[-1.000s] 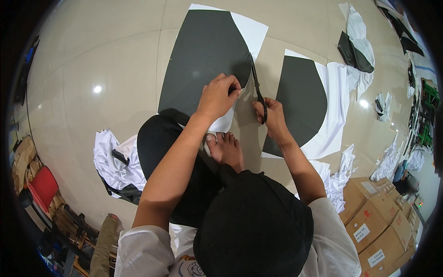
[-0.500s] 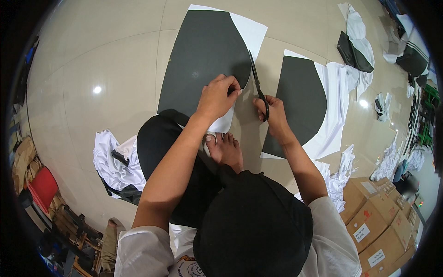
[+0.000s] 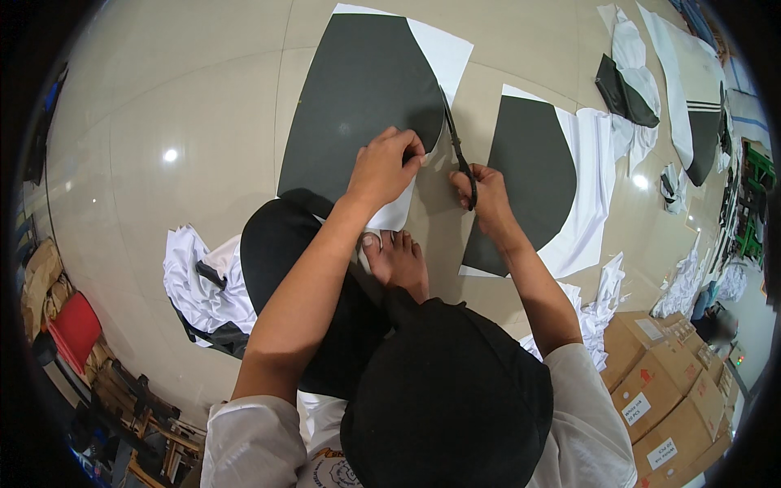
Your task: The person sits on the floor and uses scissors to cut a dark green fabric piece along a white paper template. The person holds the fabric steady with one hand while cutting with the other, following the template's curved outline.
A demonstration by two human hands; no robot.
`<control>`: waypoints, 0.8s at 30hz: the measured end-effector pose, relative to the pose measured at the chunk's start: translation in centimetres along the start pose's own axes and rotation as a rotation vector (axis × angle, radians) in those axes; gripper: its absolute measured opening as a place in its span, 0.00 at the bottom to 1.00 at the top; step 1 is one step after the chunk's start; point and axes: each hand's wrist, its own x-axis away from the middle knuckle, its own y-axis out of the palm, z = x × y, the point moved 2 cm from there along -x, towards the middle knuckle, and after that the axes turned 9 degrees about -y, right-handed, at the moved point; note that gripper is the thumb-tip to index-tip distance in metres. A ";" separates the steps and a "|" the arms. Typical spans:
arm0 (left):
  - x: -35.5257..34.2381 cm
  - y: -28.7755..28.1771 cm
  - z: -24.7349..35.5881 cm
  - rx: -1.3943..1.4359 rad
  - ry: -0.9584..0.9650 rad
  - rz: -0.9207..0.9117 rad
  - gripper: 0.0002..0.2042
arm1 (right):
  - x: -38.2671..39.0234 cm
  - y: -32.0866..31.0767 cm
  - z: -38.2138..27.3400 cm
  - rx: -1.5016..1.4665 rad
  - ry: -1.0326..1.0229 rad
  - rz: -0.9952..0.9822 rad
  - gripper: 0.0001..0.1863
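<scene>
A dark grey fabric panel [image 3: 350, 89] printed on white cloth lies flat on the floor before me. My left hand [image 3: 386, 163] rests on its lower right edge, fingers curled and pinching the cloth there. My right hand [image 3: 486, 198] grips black scissors [image 3: 457, 146] by the handles. Their blades point away from me along the panel's curved right edge, at the border with the white cloth [image 3: 440, 49]. How far the blades are apart cannot be made out. My bare foot [image 3: 397, 264] is at the cloth's near end.
A second dark grey panel [image 3: 529, 179] on white cloth lies to the right. Crumpled white cloth [image 3: 195, 272] sits at left. Cardboard boxes [image 3: 659, 398] are stacked at lower right. A striped white and dark piece [image 3: 700, 106] lies far right. A red chair [image 3: 75, 329] stands at left.
The striped piece at far right has been spread out more. The scissors and my right hand have shifted only slightly, and my left hand keeps its pinch at the panel's edge.
</scene>
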 end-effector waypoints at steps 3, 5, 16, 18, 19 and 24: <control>0.0 0.0 0.1 -0.001 -0.004 0.004 0.07 | 0.1 -0.4 -0.2 0.020 0.018 0.009 0.13; 0.1 0.0 0.1 0.003 -0.008 0.003 0.07 | 0.1 -0.6 -0.2 0.015 0.013 0.004 0.12; 0.1 -0.1 0.2 -0.011 -0.021 0.001 0.07 | -0.7 -0.8 -0.9 0.044 -0.006 -0.024 0.14; 0.0 -0.1 0.2 -0.009 -0.019 0.002 0.07 | -1.1 -0.8 -0.9 0.051 -0.015 -0.024 0.14; 0.0 -0.1 0.3 -0.008 -0.020 0.002 0.07 | -1.3 -0.8 -0.9 0.046 -0.016 -0.023 0.14; 0.0 -0.2 0.2 -0.012 -0.028 -0.009 0.07 | -1.5 -0.6 -1.2 0.034 0.005 -0.015 0.14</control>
